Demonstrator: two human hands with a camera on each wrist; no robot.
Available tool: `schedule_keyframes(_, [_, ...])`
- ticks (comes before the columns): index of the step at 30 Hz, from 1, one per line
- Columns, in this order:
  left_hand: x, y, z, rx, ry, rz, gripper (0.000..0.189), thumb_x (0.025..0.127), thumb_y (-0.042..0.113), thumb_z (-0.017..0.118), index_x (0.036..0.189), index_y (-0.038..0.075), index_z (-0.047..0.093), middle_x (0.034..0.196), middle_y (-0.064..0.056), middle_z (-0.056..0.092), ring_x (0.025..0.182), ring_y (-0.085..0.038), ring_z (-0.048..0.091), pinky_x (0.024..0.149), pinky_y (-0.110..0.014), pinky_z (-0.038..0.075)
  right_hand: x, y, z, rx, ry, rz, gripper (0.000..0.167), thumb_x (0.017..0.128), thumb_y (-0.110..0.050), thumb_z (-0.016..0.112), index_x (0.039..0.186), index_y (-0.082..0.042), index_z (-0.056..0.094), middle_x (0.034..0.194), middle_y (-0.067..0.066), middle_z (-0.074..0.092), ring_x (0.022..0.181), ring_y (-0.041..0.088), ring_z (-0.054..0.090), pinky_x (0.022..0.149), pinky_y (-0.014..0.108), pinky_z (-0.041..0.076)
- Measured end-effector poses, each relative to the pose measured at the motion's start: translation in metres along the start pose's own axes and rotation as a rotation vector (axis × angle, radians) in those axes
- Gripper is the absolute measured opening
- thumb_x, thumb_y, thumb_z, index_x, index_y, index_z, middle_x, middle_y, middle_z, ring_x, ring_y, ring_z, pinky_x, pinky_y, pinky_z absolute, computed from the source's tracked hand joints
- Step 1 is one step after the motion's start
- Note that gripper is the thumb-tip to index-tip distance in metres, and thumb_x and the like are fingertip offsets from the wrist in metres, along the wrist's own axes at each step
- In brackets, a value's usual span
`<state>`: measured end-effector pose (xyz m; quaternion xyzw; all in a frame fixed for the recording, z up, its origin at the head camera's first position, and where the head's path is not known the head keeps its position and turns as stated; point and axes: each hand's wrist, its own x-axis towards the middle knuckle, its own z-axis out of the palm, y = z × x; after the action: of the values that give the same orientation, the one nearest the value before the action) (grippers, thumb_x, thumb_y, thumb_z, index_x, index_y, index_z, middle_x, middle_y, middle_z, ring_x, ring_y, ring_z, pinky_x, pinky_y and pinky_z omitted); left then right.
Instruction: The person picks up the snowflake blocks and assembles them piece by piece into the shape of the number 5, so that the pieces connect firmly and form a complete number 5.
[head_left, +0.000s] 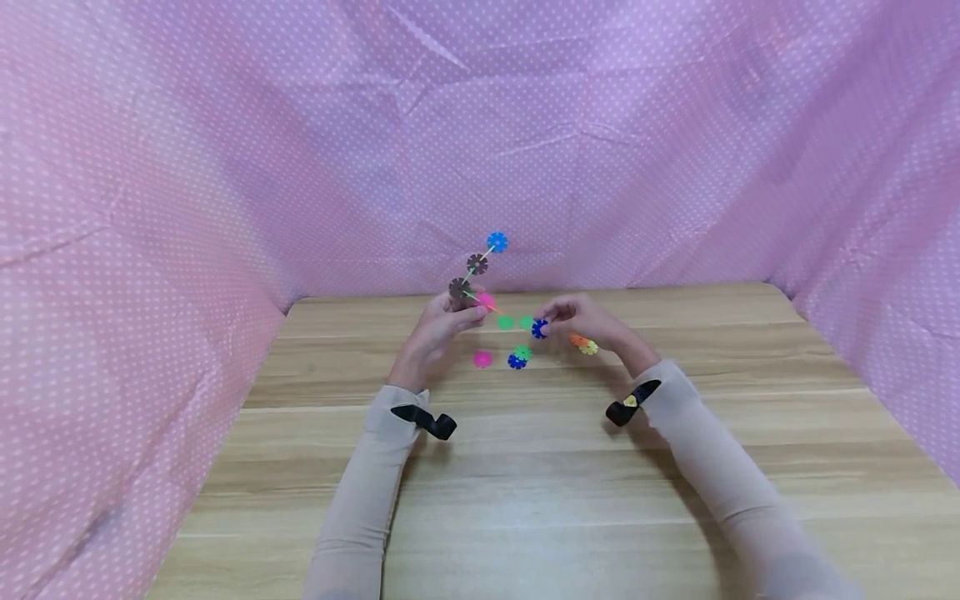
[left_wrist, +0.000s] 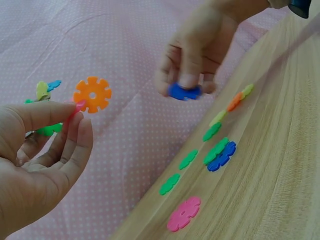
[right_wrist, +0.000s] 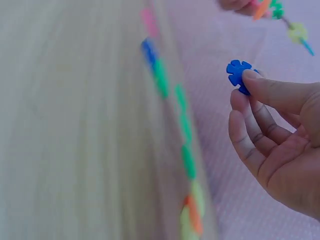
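My left hand (head_left: 442, 327) pinches a pink notched disc (left_wrist: 79, 105) that belongs to a chain of interlocking plastic snowflake discs. At one end of the chain is an orange disc (left_wrist: 93, 95); the rest runs up and away past two dark discs (head_left: 477, 264) to a light blue disc (head_left: 497, 242) at its far end. A single dark blue disc (right_wrist: 239, 75) sits between the thumb and fingers of my right hand (head_left: 581, 318). Both hands are raised over the far part of the table, a short gap apart, with the orange disc facing the blue one.
Loose discs lie on the wooden table (head_left: 525, 483): a pink one (left_wrist: 184, 214), several green ones (left_wrist: 170, 184), a blue one (left_wrist: 222, 157) overlapped by green, and an orange and yellow group (head_left: 585, 344) by the right hand. Pink dotted cloth (head_left: 480, 150) hangs behind the table.
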<state>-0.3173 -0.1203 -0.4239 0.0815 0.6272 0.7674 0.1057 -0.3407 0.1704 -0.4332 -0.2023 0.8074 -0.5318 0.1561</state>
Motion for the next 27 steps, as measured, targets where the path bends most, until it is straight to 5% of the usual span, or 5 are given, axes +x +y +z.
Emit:
schedule_keyframes(5, [0.001,0.0,0.0,-0.038,0.025,0.017,0.028,0.094,-0.007,0.065,0.12,0.003,0.062,0.095,0.003,0.073,0.093,-0.012,0.07,0.094,-0.029,0.06,0.006,-0.02,0.011,0.135,0.057,-0.042,0.029,0.094,-0.009,0.073,0.12,0.002,0.066,0.094,0.001,0.071,0.086,0.019,0.07,0.086,0.049,0.062])
schedule_keyframes(10, [-0.001,0.003,0.0,-0.049,0.033,0.038,0.029,0.094,-0.005,0.066,0.121,0.006,0.064,0.099,0.003,0.073,0.097,-0.013,0.07,0.101,-0.035,0.058,0.013,-0.033,0.023,0.296,0.126,-0.094,0.019,0.094,-0.006,0.072,0.112,-0.001,0.068,0.091,-0.001,0.074,0.084,0.016,0.072,0.083,0.041,0.063])
schedule_keyframes(16, [-0.001,0.003,0.0,-0.058,0.073,0.059,0.027,0.094,-0.005,0.066,0.121,0.001,0.062,0.1,0.001,0.07,0.101,-0.02,0.069,0.094,-0.028,0.06,0.016,-0.037,0.035,0.45,0.183,-0.104,0.011,0.094,-0.001,0.071,0.103,-0.006,0.069,0.089,-0.001,0.075,0.081,0.014,0.073,0.079,0.034,0.064])
schedule_keyframes(27, [0.001,0.005,-0.005,-0.052,0.129,0.09,0.021,0.095,-0.003,0.066,0.114,0.006,0.062,0.101,-0.001,0.067,0.096,-0.015,0.068,0.094,-0.028,0.06,0.02,-0.041,0.049,0.428,0.17,-0.094,0.011,0.093,0.001,0.07,0.099,-0.006,0.065,0.087,-0.003,0.076,0.082,0.019,0.074,0.085,0.043,0.064])
